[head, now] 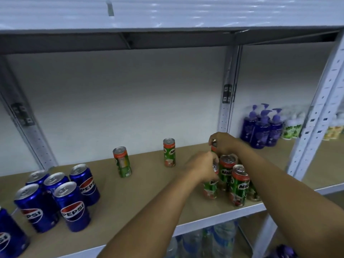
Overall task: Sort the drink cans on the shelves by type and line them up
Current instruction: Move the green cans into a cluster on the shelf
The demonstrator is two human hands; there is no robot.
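Observation:
Several blue Pepsi cans (74,205) stand grouped at the left of the brown shelf board (145,192). Two green Milo cans stand apart in the middle, one at the left (122,162) and one further back (169,152). A cluster of Milo cans (239,185) stands at the right front. My left hand (202,165) grips the top of a Milo can (210,189) at the cluster's left side. My right hand (222,141) is closed over the top of another Milo can (214,147) at the cluster's back; most of that can is hidden.
Purple pump bottles (262,127) and green-labelled packs (292,130) stand on the neighbouring shelf at the right. A grey upright (228,94) divides the two bays. The shelf above (167,38) overhangs. Water bottles (219,239) sit on the shelf below.

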